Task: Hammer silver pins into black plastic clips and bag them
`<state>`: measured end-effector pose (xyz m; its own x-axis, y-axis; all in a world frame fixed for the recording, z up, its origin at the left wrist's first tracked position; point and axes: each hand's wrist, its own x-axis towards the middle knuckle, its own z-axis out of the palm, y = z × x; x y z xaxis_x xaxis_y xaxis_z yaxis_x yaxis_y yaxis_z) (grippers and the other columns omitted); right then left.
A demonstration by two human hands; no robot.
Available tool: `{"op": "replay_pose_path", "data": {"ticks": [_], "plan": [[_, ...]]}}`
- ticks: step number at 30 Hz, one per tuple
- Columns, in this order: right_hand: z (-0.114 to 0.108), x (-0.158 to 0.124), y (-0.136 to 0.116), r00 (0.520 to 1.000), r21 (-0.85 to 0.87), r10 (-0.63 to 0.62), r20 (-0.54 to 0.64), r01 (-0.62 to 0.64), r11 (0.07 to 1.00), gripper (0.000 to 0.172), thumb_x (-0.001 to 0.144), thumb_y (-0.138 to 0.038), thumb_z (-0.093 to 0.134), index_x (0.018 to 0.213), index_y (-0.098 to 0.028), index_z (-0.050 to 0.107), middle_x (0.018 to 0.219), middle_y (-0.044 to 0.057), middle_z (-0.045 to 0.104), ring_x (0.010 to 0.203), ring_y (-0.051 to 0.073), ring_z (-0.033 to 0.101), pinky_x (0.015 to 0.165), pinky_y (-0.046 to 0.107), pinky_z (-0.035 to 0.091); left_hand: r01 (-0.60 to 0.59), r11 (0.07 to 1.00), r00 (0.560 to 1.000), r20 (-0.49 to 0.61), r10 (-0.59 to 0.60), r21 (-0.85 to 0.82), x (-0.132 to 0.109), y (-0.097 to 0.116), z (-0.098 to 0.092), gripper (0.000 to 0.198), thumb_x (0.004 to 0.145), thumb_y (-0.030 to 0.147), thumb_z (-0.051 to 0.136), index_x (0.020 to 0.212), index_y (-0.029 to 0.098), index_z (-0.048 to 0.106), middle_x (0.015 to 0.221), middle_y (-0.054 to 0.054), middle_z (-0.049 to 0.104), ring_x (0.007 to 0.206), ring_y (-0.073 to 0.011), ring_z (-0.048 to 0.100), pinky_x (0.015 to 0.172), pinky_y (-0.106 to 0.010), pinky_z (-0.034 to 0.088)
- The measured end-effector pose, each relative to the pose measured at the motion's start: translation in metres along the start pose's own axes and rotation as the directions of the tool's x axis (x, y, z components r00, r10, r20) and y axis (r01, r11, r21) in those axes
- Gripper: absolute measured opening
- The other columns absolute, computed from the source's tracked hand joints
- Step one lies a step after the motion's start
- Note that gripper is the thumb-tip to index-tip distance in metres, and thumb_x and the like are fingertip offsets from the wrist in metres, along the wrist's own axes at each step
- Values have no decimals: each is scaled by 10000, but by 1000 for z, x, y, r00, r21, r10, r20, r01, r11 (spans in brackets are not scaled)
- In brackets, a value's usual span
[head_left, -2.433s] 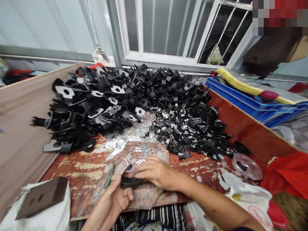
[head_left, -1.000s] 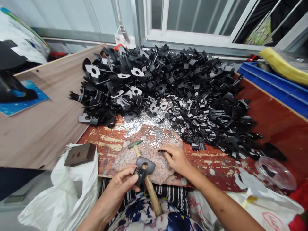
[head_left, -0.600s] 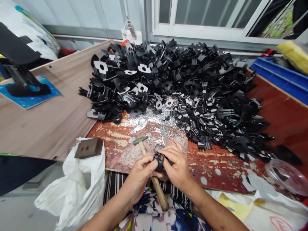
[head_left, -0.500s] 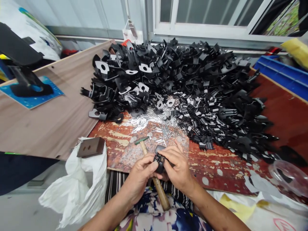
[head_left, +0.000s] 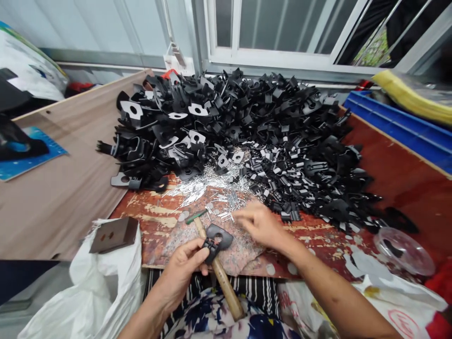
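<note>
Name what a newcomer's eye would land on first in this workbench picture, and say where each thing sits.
The huge heap of black metal clips fills the table's far half under the window. In front of it glints a scatter of small silver pins, where the right hand reaches. Nearest, the left hand holds one black clip above a wooden-handled hammer.

No readable text anywhere: the red print on the white plastic bag [head_left: 402, 325] at lower right was too blurred to make out, and the blue sheet [head_left: 24, 157] at left showed no legible lettering.
</note>
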<state>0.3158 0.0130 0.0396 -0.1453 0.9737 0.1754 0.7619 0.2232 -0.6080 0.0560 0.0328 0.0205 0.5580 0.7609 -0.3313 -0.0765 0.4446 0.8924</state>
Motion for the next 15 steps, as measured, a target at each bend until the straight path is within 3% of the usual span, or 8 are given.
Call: {"op": "replay_pose_path", "data": {"ticks": [2, 3, 7, 9, 12, 15], "plan": [[-15, 21, 29, 996, -312, 23, -83, -48, 949, 294, 970, -144, 520, 1072, -272, 764, 953, 37, 744, 896, 199, 566, 918, 399, 338, 36, 998, 998, -49, -38, -50, -2, -1, -3, 294, 725, 419, 862, 741, 153, 738, 738, -10, 597, 589, -83, 513, 558, -169, 467], [-19, 32, 41, 997, -380, 16, -80, -46, 924, 277, 964, -139, 533, 1021, -264, 774, 934, 46, 739, 902, 205, 549, 909, 401, 310, 51, 996, 997, -59, -55, -68, -4, -1, -3, 290, 716, 410, 872, 744, 153, 739, 741, -10, 597, 608, -92, 524, 577, -177, 481], [-20, 61, 67, 1000, -398, -28, 10, 29, 917, 196, 897, -147, 642, 751, -228, 746, 763, 36, 687, 851, 196, 502, 853, 372, 275, 88, 991, 995, -28, -91, -104, -10, 0, 0, 275, 748, 395, 854, 863, 160, 770, 870, -42, 629, 721, -136, 558, 655, -227, 541], [-18, 63, 66, 999, -382, -39, -11, 32, 924, 206, 892, -147, 645, 705, -202, 709, 750, 40, 670, 846, 195, 501, 850, 364, 289, 88, 990, 996, -11, -90, -113, -12, 1, 2, 288, 767, 401, 838, 921, 166, 774, 910, -56, 635, 763, -155, 573, 676, -246, 560], [-16, 50, 49, 992, -336, -26, -121, -16, 942, 202, 960, -159, 555, 829, -185, 706, 884, 62, 683, 908, 198, 544, 862, 352, 356, 69, 991, 997, -12, -71, -113, -10, 3, 7, 299, 777, 417, 829, 913, 157, 772, 883, -63, 631, 748, -155, 573, 648, -240, 565], [-1, 22, 13, 981, -93, -20, -194, 2, 996, 187, 990, -193, 520, 927, -204, 696, 1001, 50, 687, 967, 180, 615, 871, 317, 464, 55, 988, 997, -43, -61, -143, -3, 2, 17, 312, 736, 432, 857, 819, 149, 757, 808, -37, 593, 674, -127, 542, 591, -225, 566]]}}
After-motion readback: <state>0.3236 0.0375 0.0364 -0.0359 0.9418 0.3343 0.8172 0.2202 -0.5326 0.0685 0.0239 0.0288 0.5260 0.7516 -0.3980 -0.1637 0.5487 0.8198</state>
